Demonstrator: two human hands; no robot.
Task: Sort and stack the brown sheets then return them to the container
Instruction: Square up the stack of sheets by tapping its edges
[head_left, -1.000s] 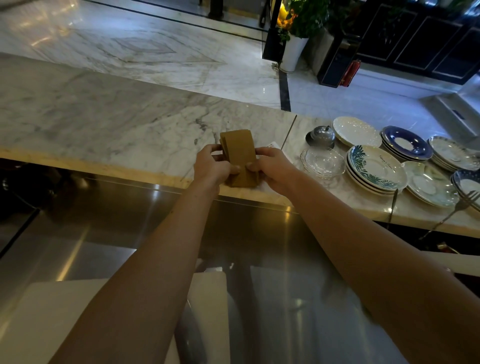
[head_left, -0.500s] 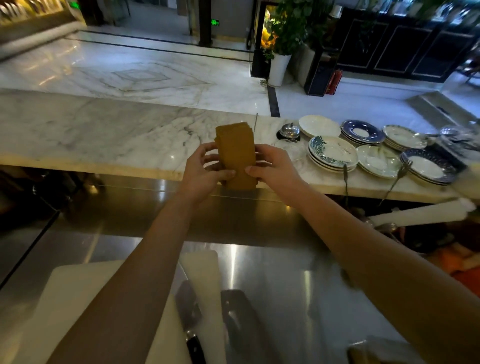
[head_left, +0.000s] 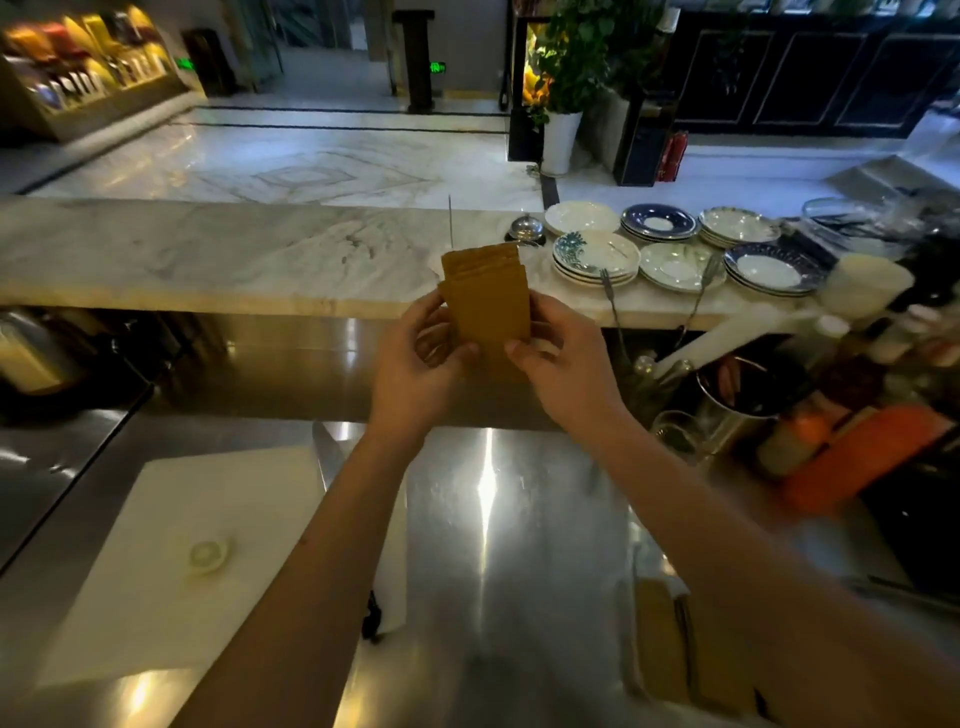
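A stack of brown sheets (head_left: 488, 301) stands upright in the air between both hands, above the steel counter and in front of the marble ledge (head_left: 234, 260). The sheets' top edges are fanned and uneven. My left hand (head_left: 415, 369) grips the stack's left side, thumb on the front. My right hand (head_left: 561, 364) grips the right side, thumb on the lower front. At the bottom right, more brown sheets (head_left: 670, 639) stand in what looks like a clear holder, blurred.
Stacks of patterned plates (head_left: 597, 257) with forks cover the right of the ledge, beside a metal bell (head_left: 525, 228). A white cutting board (head_left: 197, 551) with a knife (head_left: 330, 457) lies on the steel counter at left. Cups, bottles and a metal pot (head_left: 737, 400) crowd the right.
Both hands have lifted the stack off the marble ledge and drawn it back toward me over the steel counter. The view has tilted up and pulled back.
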